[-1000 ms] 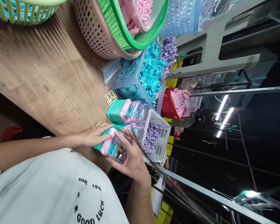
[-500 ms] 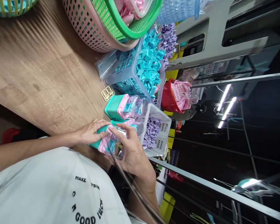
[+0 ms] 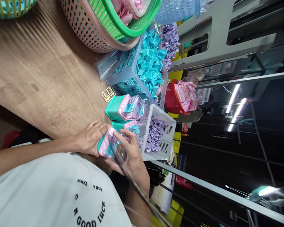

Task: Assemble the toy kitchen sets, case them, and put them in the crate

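A teal-and-pink toy box (image 3: 106, 143) with a clear cover lies between my two hands, with blue pieces visible inside. My left hand (image 3: 92, 137) is wrapped round its teal base, hiding most of it. Across the clear cover curves my right hand (image 3: 133, 154), forefinger near the pink rim and thumb along the lower side. Two similar toy boxes stand beside it: one (image 3: 118, 107) farther off, the other (image 3: 118, 125) right by my fingers and partly hidden. A dark blurred strand (image 3: 134, 186) crosses in front of my right hand and forearm.
A whitish crate (image 3: 167, 145) with purple pieces adjoins the boxes. Beyond them stand a translucent crate (image 3: 130, 77) of blue pieces, stacked pink (image 3: 85, 28) and green (image 3: 127, 33) baskets, and a red basket (image 3: 172, 101). A small yellowish frame of parts (image 3: 108, 94) lies on the wooden table (image 3: 38, 72).
My left hand has closed further round the base, covering more of the teal. My right hand stays on the clear cover. The view has shifted slightly, and the dark strand has swung across.
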A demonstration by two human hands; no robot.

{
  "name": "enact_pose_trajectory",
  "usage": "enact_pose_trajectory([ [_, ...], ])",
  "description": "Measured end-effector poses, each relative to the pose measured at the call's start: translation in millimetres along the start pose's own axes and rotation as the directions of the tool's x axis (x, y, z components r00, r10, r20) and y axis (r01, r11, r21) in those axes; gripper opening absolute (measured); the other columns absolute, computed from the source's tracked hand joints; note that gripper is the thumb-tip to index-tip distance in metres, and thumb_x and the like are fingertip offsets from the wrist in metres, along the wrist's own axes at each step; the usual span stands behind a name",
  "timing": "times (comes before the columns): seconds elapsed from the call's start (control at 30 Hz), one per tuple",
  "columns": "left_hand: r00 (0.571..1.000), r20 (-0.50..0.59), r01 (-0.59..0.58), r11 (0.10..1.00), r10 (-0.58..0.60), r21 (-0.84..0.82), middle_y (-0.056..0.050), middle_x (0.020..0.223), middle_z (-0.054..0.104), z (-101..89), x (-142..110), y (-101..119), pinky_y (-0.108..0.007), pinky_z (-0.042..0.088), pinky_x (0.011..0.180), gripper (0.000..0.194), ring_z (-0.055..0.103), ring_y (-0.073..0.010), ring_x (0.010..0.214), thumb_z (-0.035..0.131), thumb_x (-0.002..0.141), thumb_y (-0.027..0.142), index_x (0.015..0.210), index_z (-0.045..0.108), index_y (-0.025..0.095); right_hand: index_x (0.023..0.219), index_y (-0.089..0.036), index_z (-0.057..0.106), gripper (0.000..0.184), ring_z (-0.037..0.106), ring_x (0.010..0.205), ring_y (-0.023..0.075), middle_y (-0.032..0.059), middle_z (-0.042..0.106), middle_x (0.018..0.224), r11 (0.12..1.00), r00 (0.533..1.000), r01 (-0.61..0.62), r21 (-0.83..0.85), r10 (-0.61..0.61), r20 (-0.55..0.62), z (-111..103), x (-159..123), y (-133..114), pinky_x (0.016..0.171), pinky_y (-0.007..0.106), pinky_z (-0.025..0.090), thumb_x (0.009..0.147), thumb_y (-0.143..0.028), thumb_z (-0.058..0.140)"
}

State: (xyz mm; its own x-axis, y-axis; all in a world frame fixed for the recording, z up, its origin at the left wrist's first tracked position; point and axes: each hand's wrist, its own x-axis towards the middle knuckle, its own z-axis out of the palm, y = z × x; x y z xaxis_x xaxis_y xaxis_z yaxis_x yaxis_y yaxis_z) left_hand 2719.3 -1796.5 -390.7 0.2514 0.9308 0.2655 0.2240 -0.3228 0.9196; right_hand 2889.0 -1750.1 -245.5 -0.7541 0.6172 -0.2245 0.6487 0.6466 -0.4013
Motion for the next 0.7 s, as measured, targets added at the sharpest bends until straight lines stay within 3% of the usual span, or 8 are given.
enact_pose_trajectory([
  [0.3,1.0,-0.022,0.008,1.0,-0.008,0.009,-0.016,0.131,0.061,-0.8,-2.6,1.6,-0.048,0.04,0.108,0.077,0.057,-0.0343,0.124,0.077,0.073,0.044,0.137,0.044,0.017,0.154,-0.033,0.041,0.094,0.046,0.136,0.0361,0.0127,0.038,0.146,0.999,0.997,0.041,-0.009,-0.04,0.061,-7.0,6.8,0.8,0.113,0.057,0.046,0.071,-0.035,0.085],
  [0.4,1.0,0.008,0.005,1.0,-0.005,-0.012,-0.016,0.133,0.061,-6.0,3.8,-0.4,-0.048,0.042,0.107,0.079,0.057,-0.0348,0.125,0.079,0.071,0.043,0.137,0.044,0.017,0.156,-0.036,0.036,0.097,0.043,0.141,0.0347,0.0115,0.036,0.149,0.997,1.0,0.026,0.071,-0.027,0.005,3.0,2.1,11.2,0.117,0.056,0.043,0.073,-0.038,0.086],
  [0.5,0.997,0.079,0.021,1.0,-0.021,-0.008,-0.018,0.141,0.057,-10.8,11.0,-10.4,-0.051,0.043,0.11,0.088,0.056,-0.037,0.13,0.082,0.07,0.049,0.142,0.042,0.018,0.156,-0.036,0.036,0.098,0.04,0.145,0.033,0.0111,0.033,0.152,0.986,0.992,-0.012,0.168,0.033,-0.121,19.3,-2.7,19.5,0.121,0.054,0.04,0.073,-0.045,0.087],
  [0.6,0.987,0.16,0.007,1.0,-0.005,-0.01,-0.02,0.154,0.047,-18.9,6.5,-19.9,-0.056,0.039,0.117,0.103,0.047,-0.0396,0.142,0.081,0.07,0.057,0.153,0.032,0.019,0.152,-0.029,0.047,0.097,0.042,0.144,0.0316,0.0123,0.037,0.148,0.974,0.945,-0.109,0.199,0.164,-0.285,38.2,-9.6,8.3,0.121,0.049,0.041,0.068,-0.05,0.09],
  [0.7,0.963,0.268,-0.033,0.999,0.026,0.022,-0.019,0.164,0.035,-34.7,2.4,-21.1,-0.057,0.036,0.122,0.103,0.039,-0.0383,0.149,0.072,0.08,0.056,0.161,0.019,0.02,0.149,-0.024,0.052,0.095,0.049,0.139,0.0286,0.0131,0.043,0.146,0.929,0.817,-0.297,0.222,0.367,-0.444,56.0,-15.6,-21.5,0.121,0.043,0.043,0.067,-0.054,0.091],
])
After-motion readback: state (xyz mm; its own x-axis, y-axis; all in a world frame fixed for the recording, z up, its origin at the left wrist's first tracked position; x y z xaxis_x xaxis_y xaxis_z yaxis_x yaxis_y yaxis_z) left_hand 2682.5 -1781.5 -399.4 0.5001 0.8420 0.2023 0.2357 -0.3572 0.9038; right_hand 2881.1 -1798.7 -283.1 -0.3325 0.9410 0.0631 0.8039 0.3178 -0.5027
